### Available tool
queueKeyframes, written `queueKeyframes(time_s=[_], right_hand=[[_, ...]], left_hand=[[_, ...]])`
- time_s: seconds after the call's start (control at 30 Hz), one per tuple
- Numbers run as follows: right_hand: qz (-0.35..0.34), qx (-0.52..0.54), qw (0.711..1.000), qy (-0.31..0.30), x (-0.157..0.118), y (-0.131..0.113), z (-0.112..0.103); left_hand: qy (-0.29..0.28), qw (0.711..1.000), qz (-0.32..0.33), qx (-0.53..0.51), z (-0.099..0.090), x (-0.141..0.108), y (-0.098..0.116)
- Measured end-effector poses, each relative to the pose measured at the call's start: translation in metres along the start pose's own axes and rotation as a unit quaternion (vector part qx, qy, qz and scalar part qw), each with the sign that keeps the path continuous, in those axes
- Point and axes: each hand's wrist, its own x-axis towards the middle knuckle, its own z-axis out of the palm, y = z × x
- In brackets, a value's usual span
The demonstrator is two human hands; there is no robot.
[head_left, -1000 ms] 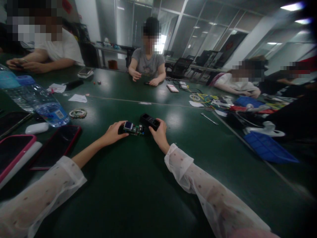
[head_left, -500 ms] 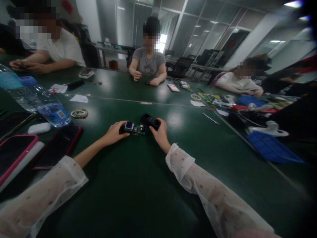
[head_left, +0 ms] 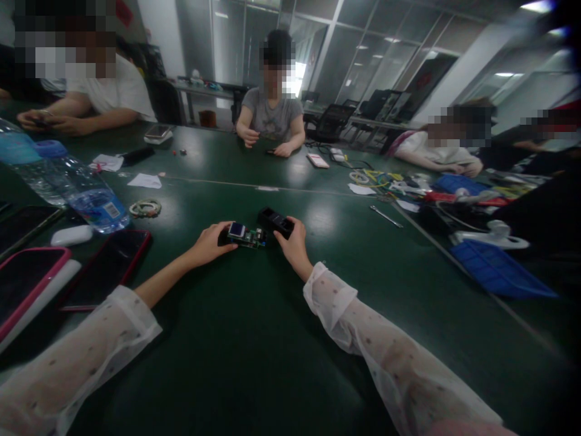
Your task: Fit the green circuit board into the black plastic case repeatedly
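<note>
Near the middle of the dark green table, my left hand grips the left end of a small circuit board that carries a little screen. My right hand is closed on the right end of a black plastic case, its fingers partly hidden behind it. The case lies just right of and slightly beyond the board, tilted, with openings in its upper face. Board and case are very close; whether they touch cannot be made out.
Phones, a white case and water bottles are at the left. A coiled cord lies beyond them. At the right are a wrench, a blue tray and tangled cables. Several people sit around the table.
</note>
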Motion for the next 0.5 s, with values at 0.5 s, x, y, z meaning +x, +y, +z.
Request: queueKeyframes(time_s=[0.5], right_hand=[[-0.002, -0.01, 1.0, 0.003, 0.0001, -0.0008, -0.0001]], left_hand=[[0.005, 1.0, -0.013, 0.005, -0.0017, -0.0006, 0.008]])
